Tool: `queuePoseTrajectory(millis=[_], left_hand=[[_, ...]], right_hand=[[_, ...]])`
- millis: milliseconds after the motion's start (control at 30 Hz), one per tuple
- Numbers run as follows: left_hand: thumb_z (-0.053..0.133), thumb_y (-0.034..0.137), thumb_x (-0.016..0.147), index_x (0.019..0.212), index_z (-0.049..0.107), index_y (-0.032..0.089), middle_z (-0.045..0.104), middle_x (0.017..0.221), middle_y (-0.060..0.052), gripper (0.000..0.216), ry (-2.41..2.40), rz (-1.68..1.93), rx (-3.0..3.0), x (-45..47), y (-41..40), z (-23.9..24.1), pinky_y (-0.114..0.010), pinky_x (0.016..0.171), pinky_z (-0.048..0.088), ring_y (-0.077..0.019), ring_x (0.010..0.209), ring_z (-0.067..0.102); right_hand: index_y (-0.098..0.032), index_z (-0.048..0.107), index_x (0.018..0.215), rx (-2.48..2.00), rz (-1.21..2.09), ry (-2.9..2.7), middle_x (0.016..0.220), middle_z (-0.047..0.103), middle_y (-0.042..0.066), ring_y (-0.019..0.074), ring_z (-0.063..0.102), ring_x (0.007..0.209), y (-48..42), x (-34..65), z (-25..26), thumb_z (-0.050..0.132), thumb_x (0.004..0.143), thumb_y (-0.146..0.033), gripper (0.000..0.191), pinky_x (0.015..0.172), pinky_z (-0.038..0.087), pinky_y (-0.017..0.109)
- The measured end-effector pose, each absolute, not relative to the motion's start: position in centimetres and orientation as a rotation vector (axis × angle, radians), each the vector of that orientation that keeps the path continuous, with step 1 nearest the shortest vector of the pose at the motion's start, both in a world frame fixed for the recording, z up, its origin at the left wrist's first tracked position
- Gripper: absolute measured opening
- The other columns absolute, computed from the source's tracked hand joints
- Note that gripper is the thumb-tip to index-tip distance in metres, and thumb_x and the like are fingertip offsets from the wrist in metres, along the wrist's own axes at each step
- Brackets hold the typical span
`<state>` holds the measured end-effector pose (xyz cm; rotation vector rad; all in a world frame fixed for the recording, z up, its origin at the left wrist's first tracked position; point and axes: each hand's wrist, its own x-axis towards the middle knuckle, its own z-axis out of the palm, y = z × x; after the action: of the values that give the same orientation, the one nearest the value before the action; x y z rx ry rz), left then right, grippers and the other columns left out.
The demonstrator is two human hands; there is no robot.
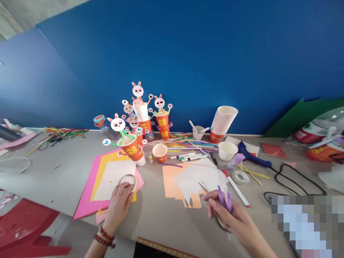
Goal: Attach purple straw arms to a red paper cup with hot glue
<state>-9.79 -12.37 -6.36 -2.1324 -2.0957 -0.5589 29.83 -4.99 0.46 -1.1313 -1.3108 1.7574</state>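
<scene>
Near right, holding pointed metal scissors (pixel 203 186) and slim purple pieces (pixel 229 201) in the curled right hand (pixel 228 216). Near left, touching a thin, pale, round ring (pixel 127 175) with the left hand (pixel 120 199) over smooth white paper (pixel 107 181); cannot tell whether gripped. Farther off, showing jagged-edged peach paper (pixel 169 184), then tapering red paper cups (pixel 164 128), then a flat blue wall (pixel 201 53).

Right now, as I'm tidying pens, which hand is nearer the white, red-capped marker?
Right: the right hand is just beside the marker; the left hand is far left, by pink and yellow paper.
</scene>
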Motion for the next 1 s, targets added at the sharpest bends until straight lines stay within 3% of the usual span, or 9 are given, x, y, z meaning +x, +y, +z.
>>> queuePoseTrajectory(millis=[167, 300, 433, 567, 700, 867, 1000], left_hand=[[0.04, 0.024, 0.096, 0.124, 0.056, 0.021, 0.058, 0.121, -0.013, 0.032, -2.087, -0.518, -2.173, -8.5, -10.5, -6.6, -0.044, 0.095, 0.048, -0.0276, 0.112, 0.056], [0.043, 0.031, 0.095, 0.125, 0.053, 0.02, 0.059, 0.127, -0.014, 0.034, -2.121, -0.441, -2.005, -7.0, -9.4, -6.5, -0.051, 0.101, 0.042, -0.0322, 0.121, 0.052], [0.048, 0.039, 0.093, 0.124, 0.053, 0.02, 0.059, 0.129, -0.015, 0.037, -2.154, -0.365, -1.942, -5.9, -9.0, -6.3, -0.049, 0.097, 0.044, -0.034, 0.12, 0.053], [0.048, 0.036, 0.093, 0.129, 0.05, 0.024, 0.061, 0.127, -0.012, 0.038, -2.156, -0.392, -1.979, -6.2, -9.4, -6.3, -0.049, 0.098, 0.044, -0.0331, 0.12, 0.055], [0.049, 0.041, 0.092, 0.128, 0.049, 0.024, 0.059, 0.127, -0.013, 0.04, -2.257, -0.683, -1.931, -7.5, -8.8, -6.2, -0.05, 0.095, 0.047, -0.0332, 0.119, 0.055], [0.064, 0.049, 0.08, 0.138, 0.035, 0.025, 0.052, 0.134, -0.014, 0.07, -2.434, -1.388, -1.721, -10.0, -4.1, -5.2, -0.048, 0.093, 0.05, -0.0316, 0.123, 0.054], [0.073, 0.047, 0.072, 0.129, 0.042, 0.023, 0.061, 0.125, -0.012, 0.069, -2.494, -1.504, -1.837, -11.0, -0.5, -4.5, -0.047, 0.089, 0.051, -0.0316, 0.116, 0.06]], right_hand=[[-0.015, 0.063, 0.093, -1.058, 1.835, -1.237, 0.064, 0.062, 0.001, 0.0002, 0.022, 0.037, -4.8, 29.9, 0.2, 0.058, 0.085, -0.066, 0.052, 0.037, 0.014, 0.018], [-0.015, 0.064, 0.091, -1.026, 1.856, -1.082, 0.06, 0.061, 0.0, 0.0005, 0.02, 0.037, -4.5, 29.8, 0.8, 0.056, 0.088, -0.064, 0.05, 0.037, 0.014, 0.018], [-0.015, 0.063, 0.086, -1.009, 1.918, -1.007, 0.058, 0.058, -0.002, -0.0001, 0.019, 0.037, -4.4, 29.6, 1.0, 0.063, 0.084, -0.062, 0.046, 0.037, 0.012, 0.017], [-0.015, 0.063, 0.085, -0.988, 1.944, -0.995, 0.058, 0.059, -0.002, -0.0013, 0.017, 0.036, -4.2, 29.5, 0.7, 0.065, 0.082, -0.061, 0.046, 0.036, 0.01, 0.018], [-0.015, 0.062, 0.085, -1.0, 1.978, -0.995, 0.059, 0.059, -0.002, -0.0013, 0.018, 0.035, -3.9, 29.2, 0.6, 0.066, 0.082, -0.06, 0.045, 0.037, 0.009, 0.018], [-0.015, 0.063, 0.088, -1.018, 1.991, -1.03, 0.06, 0.06, -0.002, -0.0004, 0.019, 0.038, -3.8, 28.8, 0.6, 0.065, 0.083, -0.06, 0.045, 0.038, 0.01, 0.019], [-0.015, 0.063, 0.088, -1.024, 1.944, -1.06, 0.059, 0.058, -0.003, -0.0001, 0.019, 0.037, -3.8, 28.9, 0.2, 0.064, 0.083, -0.061, 0.047, 0.037, 0.011, 0.019]])
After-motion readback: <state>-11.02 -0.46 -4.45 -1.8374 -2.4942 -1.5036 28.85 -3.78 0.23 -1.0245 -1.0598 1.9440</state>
